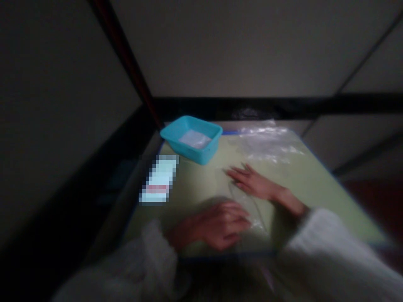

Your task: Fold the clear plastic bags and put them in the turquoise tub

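A thin clear plastic bag lies on the pale yellow-green tabletop, partly under my hands. My right hand rests flat over its upper part, fingers stretched out towards the left. Closer to me, my left hand has its fingers curled together at the bag's lower left side and seems to grip it there; blur hides the exact contact. Beyond my right hand, a loose heap of clear plastic bags spreads over the far right of the table.
A turquoise plastic basket with whitish flat contents stands at the far left corner. A pixelated bright phone-shaped screen is at the left edge. The yellow-green table has a blue border, and a pale wall rises behind it.
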Tool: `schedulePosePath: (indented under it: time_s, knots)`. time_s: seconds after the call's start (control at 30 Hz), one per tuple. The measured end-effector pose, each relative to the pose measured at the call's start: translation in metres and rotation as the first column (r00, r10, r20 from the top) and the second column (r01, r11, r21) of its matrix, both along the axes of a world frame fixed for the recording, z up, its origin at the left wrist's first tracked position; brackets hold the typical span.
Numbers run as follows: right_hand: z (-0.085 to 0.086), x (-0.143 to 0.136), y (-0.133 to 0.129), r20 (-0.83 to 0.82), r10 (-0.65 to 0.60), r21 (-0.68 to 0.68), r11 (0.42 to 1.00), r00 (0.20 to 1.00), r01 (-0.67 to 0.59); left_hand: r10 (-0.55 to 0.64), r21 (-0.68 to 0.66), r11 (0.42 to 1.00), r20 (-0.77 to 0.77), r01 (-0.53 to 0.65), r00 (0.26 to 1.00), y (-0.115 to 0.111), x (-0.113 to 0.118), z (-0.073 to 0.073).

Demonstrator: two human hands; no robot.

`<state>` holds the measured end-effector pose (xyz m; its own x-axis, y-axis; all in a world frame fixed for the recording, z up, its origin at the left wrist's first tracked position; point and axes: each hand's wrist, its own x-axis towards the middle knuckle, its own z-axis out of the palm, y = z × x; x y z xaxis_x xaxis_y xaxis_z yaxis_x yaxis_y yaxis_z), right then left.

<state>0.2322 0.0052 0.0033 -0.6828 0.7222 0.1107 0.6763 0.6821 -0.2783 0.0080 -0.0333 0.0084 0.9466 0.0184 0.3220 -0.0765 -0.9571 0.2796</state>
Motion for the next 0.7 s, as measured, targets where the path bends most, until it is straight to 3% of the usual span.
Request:
schedulePosePath:
  time_s: [0.07, 0.13, 0.23, 0.3, 0.47, 0.57, 0.7]
  knots:
    - [0.004, 0.006, -0.001, -0.025, -0.020, -0.008, 1.000, 0.999, 0.020, 0.065, 0.006, 0.998, 0.068, -0.066, 0.996, 0.008, -0.004, -0.001]
    - [0.010, 0.015, -0.002, -0.048, -0.069, -0.011, 0.998, 0.996, 0.068, 0.213, 0.008, 0.976, 0.124, -0.216, 0.969, 0.021, -0.009, -0.002]
    - [0.019, 0.034, -0.003, -0.083, -0.130, -0.022, 0.991, 0.988, 0.128, 0.480, 0.010, 0.875, 0.125, -0.485, 0.868, 0.045, -0.017, -0.004]
    - [0.024, 0.046, -0.005, -0.105, -0.138, -0.033, 0.990, 0.985, 0.135, 0.569, 0.032, 0.818, 0.105, -0.574, 0.816, 0.057, -0.021, -0.006]
    - [0.032, 0.060, -0.014, -0.155, -0.064, -0.165, 0.985, 0.986, 0.038, 0.624, 0.078, 0.778, 0.019, -0.623, 0.781, 0.069, -0.025, -0.011]
    - [0.033, 0.059, -0.018, -0.158, -0.077, -0.265, 0.964, 0.984, 0.033, 0.647, 0.081, 0.760, 0.002, -0.645, 0.762, 0.071, -0.026, -0.011]
    - [0.030, 0.060, -0.019, -0.151, -0.093, -0.296, 0.954, 0.984, 0.045, 0.678, 0.077, 0.731, 0.024, -0.678, 0.734, 0.075, -0.030, -0.010]
